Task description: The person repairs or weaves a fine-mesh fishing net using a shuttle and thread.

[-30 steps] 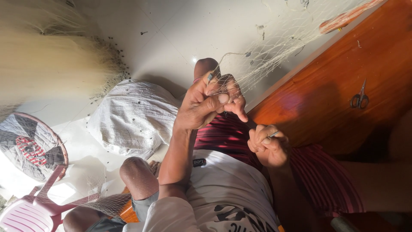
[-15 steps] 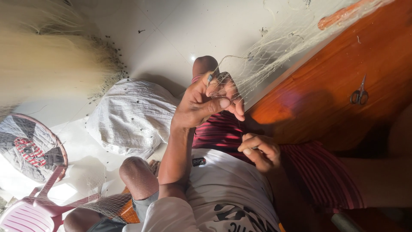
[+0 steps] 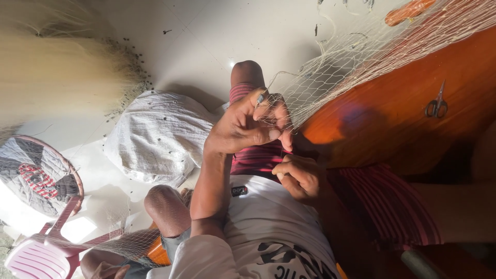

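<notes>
The left hand (image 3: 248, 126) pinches the fishing net (image 3: 330, 77) and a small netting needle (image 3: 261, 98) above the knee; the right hand (image 3: 298, 175) is clenched below, maybe on twine — a hard tug could tear fine mesh or slip the knot

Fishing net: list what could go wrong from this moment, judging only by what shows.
1. The left hand pinches the fishing net with several fingers in the mesh; a finger could snag, or a strand could tear under strain.
2. The right hand is closed below it near a thin strand, which might slip loose.
3. The scissors lie on the wooden surface next to the net; dragged mesh could catch them.
</notes>
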